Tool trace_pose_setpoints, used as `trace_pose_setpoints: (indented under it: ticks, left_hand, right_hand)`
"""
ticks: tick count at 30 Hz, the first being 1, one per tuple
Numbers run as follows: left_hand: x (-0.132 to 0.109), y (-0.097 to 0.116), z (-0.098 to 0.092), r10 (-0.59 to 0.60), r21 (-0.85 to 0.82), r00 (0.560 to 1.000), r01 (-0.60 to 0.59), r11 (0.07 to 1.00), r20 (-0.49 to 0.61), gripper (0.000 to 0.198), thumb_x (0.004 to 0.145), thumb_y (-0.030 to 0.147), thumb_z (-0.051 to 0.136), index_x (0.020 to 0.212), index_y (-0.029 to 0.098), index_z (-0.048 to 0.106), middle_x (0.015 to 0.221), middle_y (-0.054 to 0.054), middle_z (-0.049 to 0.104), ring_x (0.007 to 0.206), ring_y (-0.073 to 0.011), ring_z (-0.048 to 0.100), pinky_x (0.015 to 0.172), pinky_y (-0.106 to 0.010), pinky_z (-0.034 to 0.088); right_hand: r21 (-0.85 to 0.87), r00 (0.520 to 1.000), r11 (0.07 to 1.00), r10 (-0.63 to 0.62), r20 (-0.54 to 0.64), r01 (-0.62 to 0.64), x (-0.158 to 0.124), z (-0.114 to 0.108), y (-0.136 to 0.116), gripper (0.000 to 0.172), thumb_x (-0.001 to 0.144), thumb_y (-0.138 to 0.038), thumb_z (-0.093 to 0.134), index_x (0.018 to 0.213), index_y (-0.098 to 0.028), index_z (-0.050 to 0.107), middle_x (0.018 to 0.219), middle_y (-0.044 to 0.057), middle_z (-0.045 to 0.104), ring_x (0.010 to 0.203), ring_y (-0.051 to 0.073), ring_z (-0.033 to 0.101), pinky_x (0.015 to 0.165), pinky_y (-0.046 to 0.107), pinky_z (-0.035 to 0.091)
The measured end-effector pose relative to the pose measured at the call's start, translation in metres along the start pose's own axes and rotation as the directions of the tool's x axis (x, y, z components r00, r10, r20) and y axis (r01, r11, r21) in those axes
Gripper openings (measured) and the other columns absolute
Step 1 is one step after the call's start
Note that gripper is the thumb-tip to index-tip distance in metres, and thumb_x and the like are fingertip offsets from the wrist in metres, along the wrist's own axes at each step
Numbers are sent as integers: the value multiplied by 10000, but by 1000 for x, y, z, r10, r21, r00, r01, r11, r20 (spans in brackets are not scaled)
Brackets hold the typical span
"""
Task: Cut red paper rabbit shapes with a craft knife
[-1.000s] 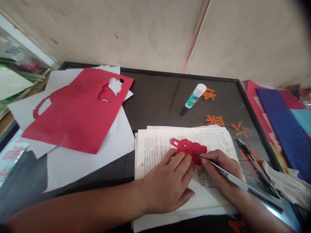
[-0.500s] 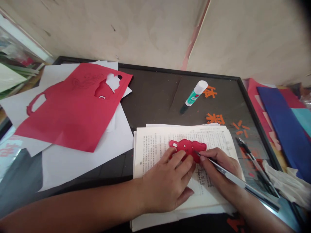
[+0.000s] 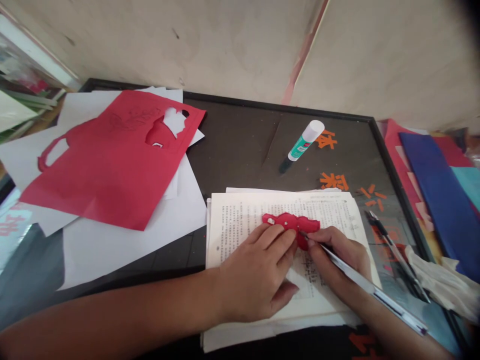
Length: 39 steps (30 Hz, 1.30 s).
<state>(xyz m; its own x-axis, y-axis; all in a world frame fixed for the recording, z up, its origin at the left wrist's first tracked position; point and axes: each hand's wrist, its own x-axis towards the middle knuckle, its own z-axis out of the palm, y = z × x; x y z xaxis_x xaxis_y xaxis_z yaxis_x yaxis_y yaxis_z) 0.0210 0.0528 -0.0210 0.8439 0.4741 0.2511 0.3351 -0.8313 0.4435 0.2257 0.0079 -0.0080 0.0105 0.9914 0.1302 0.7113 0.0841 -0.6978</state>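
Note:
On an open printed book [image 3: 234, 215] lies a small red paper cutout [image 3: 290, 221] with wavy edges and little holes in it. My left hand [image 3: 258, 275] rests flat over the book, its fingertips pressing the lower left of the cutout. In my right hand [image 3: 343, 257] is a slim pen-like tool [image 3: 375, 291] with a dark front and a silvery, partly clear barrel, pinched near its tip. That tip touches the cutout's right half, just beside my left fingers; whether it is a nib or a blade cannot be made out.
Left of the book, a large red sheet [image 3: 101, 172] with cut holes and drawn lines lies on white papers [image 3: 123, 255]. A glue stick [image 3: 305, 140] stands beyond the book. To the right are a pen [image 3: 390, 240], crumpled white material [image 3: 442, 280] and a blue sheet [image 3: 431, 185].
My left fingers have flattened and slid slightly over the cutout, covering more of its lower left. The tool's tip has shifted a little left, and its barrel has rolled slightly.

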Motion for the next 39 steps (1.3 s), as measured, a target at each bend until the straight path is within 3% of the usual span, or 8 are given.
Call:
trace_pose_setpoints:
  ticks: [11,24,35,39]
  left_hand:
    - [-2,1,4,13,27,1000,-12,1000,-8,593,946,442,489,1313,-21,543,1389,-207,507,1271,-361,415,1098,-496,347]
    - [-1,1,0,-1,85,1000,-2,996,28,601,962,470,462,1349,14,519,1470,-189,453,1291,-332,409,1105,-454,312]
    - [-2,1,0,-19,74,1000,18,997,3,545,937,478,496,1287,66,565,1406,-198,502,1259,-340,454,1116,-520,264]
    - [-2,-2,0,44,82,999,-47,996,31,542,964,463,457,1327,66,526,1466,-198,447,1383,-336,350,1169,-559,114]
  right_hand:
    - [-70,995,992,-104,4,104,1,0,1,153,855,-120,529,851,-272,545,663,-33,652,509,135,626,448,241,475]
    - [-102,991,986,-128,26,130,-1,-2,-1,133,841,-115,543,813,-244,561,666,-26,674,511,127,631,468,228,472]
    - [-29,998,1000,-6,-60,4,-7,-3,5,94,846,-145,584,858,-232,615,658,-17,671,487,118,582,464,239,451]
    - [58,967,990,142,-213,-132,-5,-6,6,48,854,-224,649,893,-247,666,731,7,693,592,155,626,534,269,496]
